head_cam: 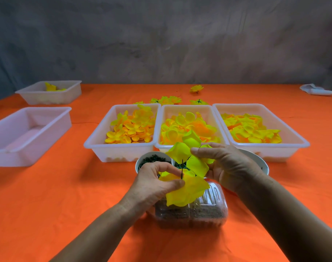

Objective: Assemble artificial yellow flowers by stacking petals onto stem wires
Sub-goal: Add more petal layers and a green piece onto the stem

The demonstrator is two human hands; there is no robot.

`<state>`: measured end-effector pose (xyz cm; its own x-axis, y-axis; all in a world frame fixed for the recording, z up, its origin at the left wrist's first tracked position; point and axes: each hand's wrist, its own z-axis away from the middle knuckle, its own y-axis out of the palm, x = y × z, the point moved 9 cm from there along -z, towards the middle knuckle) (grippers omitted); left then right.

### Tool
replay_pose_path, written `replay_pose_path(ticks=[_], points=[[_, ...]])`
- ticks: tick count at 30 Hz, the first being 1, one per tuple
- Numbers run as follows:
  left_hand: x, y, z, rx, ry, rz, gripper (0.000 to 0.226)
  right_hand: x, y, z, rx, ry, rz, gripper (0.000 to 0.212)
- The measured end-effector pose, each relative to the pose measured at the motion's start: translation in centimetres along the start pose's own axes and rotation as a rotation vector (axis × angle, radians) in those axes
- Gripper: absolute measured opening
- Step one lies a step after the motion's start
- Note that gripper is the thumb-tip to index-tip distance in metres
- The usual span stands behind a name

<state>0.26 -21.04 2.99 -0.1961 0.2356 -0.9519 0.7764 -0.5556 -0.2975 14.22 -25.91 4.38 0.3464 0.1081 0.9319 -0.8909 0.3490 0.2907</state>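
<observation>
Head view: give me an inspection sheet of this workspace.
Surface: orange cloth covers the table.
Job's things: three white trays of yellow petals in a row; dark stem wire with a large petal layer; finished flowers behind the trays.
Clutter: two more white trays at left; bowl of dark pieces; clear plastic box; white object far right.
Hands: left hand pinches wire and petal; right hand fingers hold a second petal layer.
Cables: nothing seen.
Surroundings: grey backdrop.
</observation>
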Motion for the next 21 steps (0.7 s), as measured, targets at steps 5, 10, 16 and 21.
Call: replay_pose_path(ticks=[5, 10, 16, 21], points=[[-0.5, -0.2, 0.4, 0.018, -0.011, -0.002, 0.018, 0.1, 0.2, 0.1, 0.002, -0.018, 0.039, 0.034], [-0.5, -0.3, 0.5, 0.0, -0.009, 0.01, 0.028, -0.2, -0.3, 0.2, -0.031, -0.013, 0.052, 0.03], [-0.1, -0.5, 0.5, 0.002, -0.011, 0.0, 0.025, 0.2, -0.5, 0.3, -0.049, -0.028, 0.068, 0.029], [0.1, -0.5, 0.2, 0.007, -0.005, -0.033, 0.022, 1.3, 0.3, 0.5, -0.031, -0.081, 0.097, 0.045]])
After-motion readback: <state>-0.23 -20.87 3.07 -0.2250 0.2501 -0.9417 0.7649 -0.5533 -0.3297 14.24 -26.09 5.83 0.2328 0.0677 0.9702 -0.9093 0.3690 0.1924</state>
